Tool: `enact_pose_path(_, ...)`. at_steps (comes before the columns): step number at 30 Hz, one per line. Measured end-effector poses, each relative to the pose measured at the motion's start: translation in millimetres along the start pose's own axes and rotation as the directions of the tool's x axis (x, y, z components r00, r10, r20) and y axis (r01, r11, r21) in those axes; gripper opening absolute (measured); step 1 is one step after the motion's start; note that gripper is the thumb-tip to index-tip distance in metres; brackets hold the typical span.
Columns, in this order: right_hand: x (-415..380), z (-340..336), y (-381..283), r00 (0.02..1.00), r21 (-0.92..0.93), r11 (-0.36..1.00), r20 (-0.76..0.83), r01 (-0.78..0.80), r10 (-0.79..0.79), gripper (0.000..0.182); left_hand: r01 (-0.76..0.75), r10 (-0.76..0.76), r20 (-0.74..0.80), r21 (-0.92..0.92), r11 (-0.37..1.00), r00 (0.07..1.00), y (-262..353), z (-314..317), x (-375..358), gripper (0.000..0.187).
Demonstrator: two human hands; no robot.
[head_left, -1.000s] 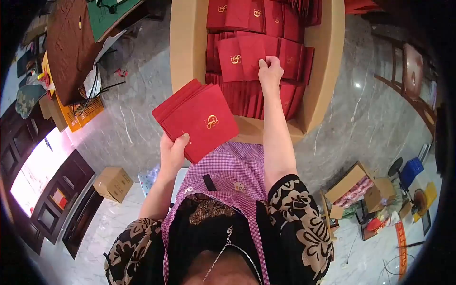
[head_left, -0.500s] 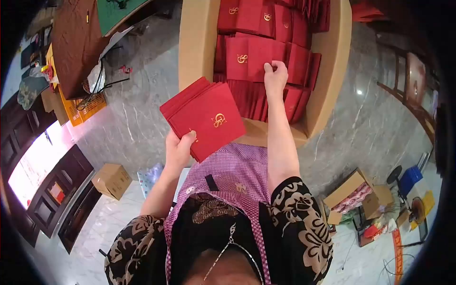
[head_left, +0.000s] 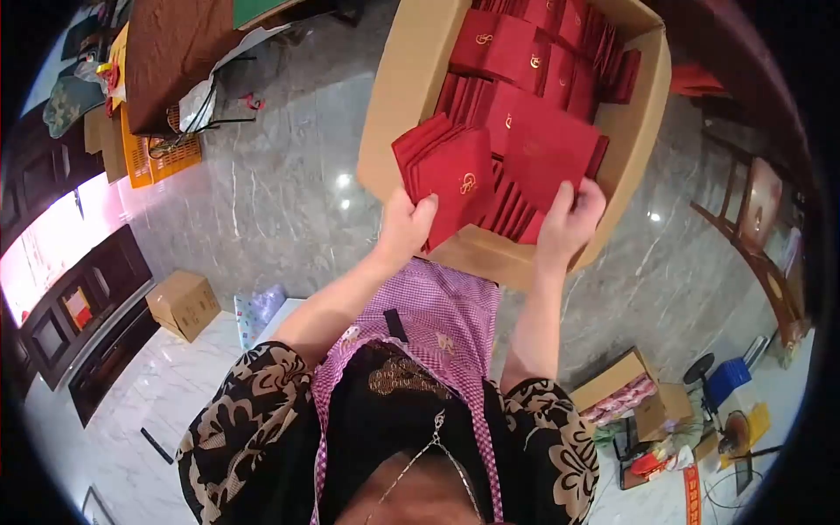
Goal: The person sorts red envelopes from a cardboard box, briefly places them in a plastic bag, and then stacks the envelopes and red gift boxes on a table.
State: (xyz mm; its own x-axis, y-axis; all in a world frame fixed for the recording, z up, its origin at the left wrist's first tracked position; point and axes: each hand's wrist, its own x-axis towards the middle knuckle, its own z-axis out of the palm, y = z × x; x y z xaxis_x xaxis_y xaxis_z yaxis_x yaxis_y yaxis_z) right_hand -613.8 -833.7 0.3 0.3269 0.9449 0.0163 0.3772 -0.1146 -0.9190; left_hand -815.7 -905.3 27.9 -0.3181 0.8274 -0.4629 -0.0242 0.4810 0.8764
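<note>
My left hand (head_left: 404,229) is closed on a fanned stack of flat red pouches (head_left: 451,179), its thumb on top, at the near left edge of a cardboard box. The top pouch bears a gold logo. My right hand (head_left: 569,226) pinches the lower corner of a single red pouch (head_left: 553,144), held tilted above the box's contents. No logo can be made out on its facing side. Beneath, the open cardboard box (head_left: 404,92) holds many more red pouches (head_left: 494,45) packed in rows, several with the gold logo showing.
A table with a brown cover (head_left: 171,57) stands at the upper left, an orange crate (head_left: 162,157) below it. A closed carton (head_left: 184,304) sits on the floor at left. To the right are a wooden chair (head_left: 752,232) and an open carton (head_left: 612,385) among clutter.
My right hand has lifted a pouch from the box and drawn it down and right. My left hand has moved right and up with the stack. The box appears shifted and turned in view.
</note>
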Motion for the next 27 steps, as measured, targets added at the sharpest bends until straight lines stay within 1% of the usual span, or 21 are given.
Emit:
enact_pose_path(1,-12.6,-7.0,-4.8,0.995,-0.074,0.993,-0.019,0.095,-0.097,0.022,-0.049,0.049,-0.007,0.034,0.998,0.999,-8.7,5.7,1.1,0.035)
enact_pose_path(3,-42.5,-14.7,-23.9,0.998,-0.070,0.997,0.040,0.043,-0.040,0.020,-0.192,0.198,-0.034,0.118,0.974,0.980,-17.6,19.6,3.8,0.045)
enact_pose_path(4,-55.5,-12.0,-19.8,0.989,0.035,0.995,0.112,0.090,-0.094,0.021,-0.233,0.238,-0.033,0.115,0.966,0.971,-17.1,27.1,3.8,0.048)
enact_pose_path(5,-71.5,-4.1,-9.5,0.982,0.123,0.990,0.162,0.072,-0.092,0.023,-0.200,0.206,-0.021,0.166,0.966,0.978,-18.6,33.0,2.8,0.049)
enact_pose_path(6,-88.6,-1.5,3.3,0.966,0.042,0.999,0.258,-0.021,0.009,0.026,-0.167,0.173,-0.008,0.219,0.961,0.985,-20.5,37.6,2.0,0.050)
enact_pose_path(8,-103.2,14.4,10.7,0.953,-0.010,1.000,0.302,0.000,0.003,0.032,-0.209,0.209,0.023,0.196,0.958,0.978,-32.1,46.1,2.6,0.050)
enact_pose_path(9,-108.6,17.5,4.5,0.939,-0.077,0.996,0.338,-0.042,0.066,0.039,-0.239,0.238,0.026,0.195,0.951,0.971,-36.9,50.7,0.2,0.050)
enact_pose_path(10,-112.0,18.0,-0.2,0.919,-0.146,0.986,0.370,-0.085,0.134,0.045,-0.202,0.197,0.041,0.208,0.957,0.979,-42.5,52.3,-2.0,0.048)
enact_pose_path(12,-113.1,19.9,7.8,0.921,-0.137,0.989,0.375,-0.060,0.107,0.049,-0.113,0.104,0.058,0.179,0.977,0.993,-47.1,51.6,-0.4,0.047)
enact_pose_path(13,-112.4,21.6,12.6,0.920,-0.140,0.990,0.390,0.005,0.050,0.048,-0.140,0.129,0.069,0.187,0.972,0.989,-54.1,50.1,4.1,0.045)
enact_pose_path(15,-111.3,23.8,17.0,0.915,-0.122,0.985,0.399,0.119,-0.061,0.047,-0.118,0.102,0.086,0.207,0.971,0.991,-56.5,48.5,7.0,0.045)
enact_pose_path(16,-110.7,23.7,19.1,0.917,-0.124,0.986,0.396,0.109,-0.051,0.047,-0.099,0.079,0.096,0.219,0.971,0.992,-58.0,48.6,7.9,0.045)
enact_pose_path(17,-109.7,23.5,18.9,0.908,-0.124,0.989,0.419,0.076,-0.018,0.047,-0.049,0.039,0.102,0.095,0.994,0.994,-57.1,48.5,8.5,0.054)
enact_pose_path(18,-109.7,23.5,19.0,0.897,-0.123,0.991,0.441,0.046,0.013,0.047,-0.043,0.032,0.107,0.101,0.994,0.994,-59.5,48.3,9.0,0.054)
enact_pose_path(20,-109.9,25.6,20.8,0.901,-0.101,0.994,0.433,0.050,-0.001,0.046,-0.196,0.177,0.155,0.115,0.974,0.972,-58.5,48.1,12.6,0.069)
enact_pose_path(21,-109.7,26.5,21.8,0.892,-0.079,0.993,0.451,0.083,-0.039,0.046,-0.050,0.019,0.134,0.231,0.972,0.991,-55.0,47.0,14.0,0.078)
enact_pose_path(22,-108.7,27.1,22.1,0.881,-0.057,0.991,0.466,0.118,-0.078,0.046,0.026,-0.054,0.126,0.211,0.977,0.991,-50.0,46.9,17.0,0.075)
enact_pose_path(23,-106.7,28.6,21.7,0.867,-0.044,0.998,0.497,0.049,-0.020,0.046,0.100,-0.124,0.121,0.189,0.977,0.985,-45.2,47.3,21.7,0.072)
enact_pose_path(24,-107.5,30.7,22.8,0.863,-0.033,0.998,0.505,0.057,-0.032,0.046,0.109,-0.119,0.055,0.158,0.981,0.991,-48.6,47.9,24.7,0.058)
enact_pose_path(26,-113.0,37.3,27.3,0.851,-0.047,0.994,0.521,0.100,-0.060,0.048,0.095,-0.099,0.029,0.092,0.991,0.995,-60.9,41.0,32.0,0.043)
enact_pose_path(27,-111.2,40.5,24.8,0.835,-0.019,0.995,0.546,0.093,-0.067,0.047,0.159,-0.165,0.024,0.159,0.974,0.986,-62.3,34.9,35.0,0.037)
